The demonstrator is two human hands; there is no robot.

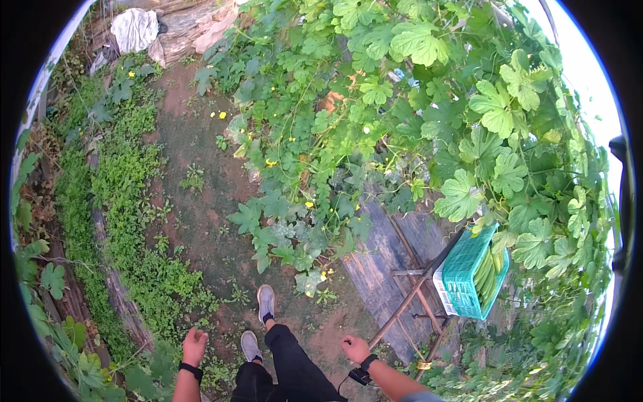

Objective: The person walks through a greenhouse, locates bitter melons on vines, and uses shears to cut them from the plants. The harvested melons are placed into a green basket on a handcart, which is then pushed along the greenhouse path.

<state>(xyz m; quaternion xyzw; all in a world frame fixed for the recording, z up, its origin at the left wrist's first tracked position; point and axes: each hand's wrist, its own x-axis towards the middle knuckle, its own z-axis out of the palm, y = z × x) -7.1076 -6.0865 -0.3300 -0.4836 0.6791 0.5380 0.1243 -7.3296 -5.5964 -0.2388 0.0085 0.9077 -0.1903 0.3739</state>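
My left hand hangs over low weeds, fingers loosely curled, with nothing visible in it. A dark band circles that wrist. My right hand is curled too, beside the end of a rusty metal bar. Whether its fingers touch the bar cannot be made out. A dark strap with a small black device sits at my right wrist. The bar belongs to a metal frame that carries a teal plastic crate with white plastic under it. Long green gourds lie in the crate.
Leafy climbing vines with yellow flowers spread ahead and to the right. A bare dirt path runs forward from my shoes. Weeds border its left side. Dark sheeting lies under the frame. White cloth lies at the far left.
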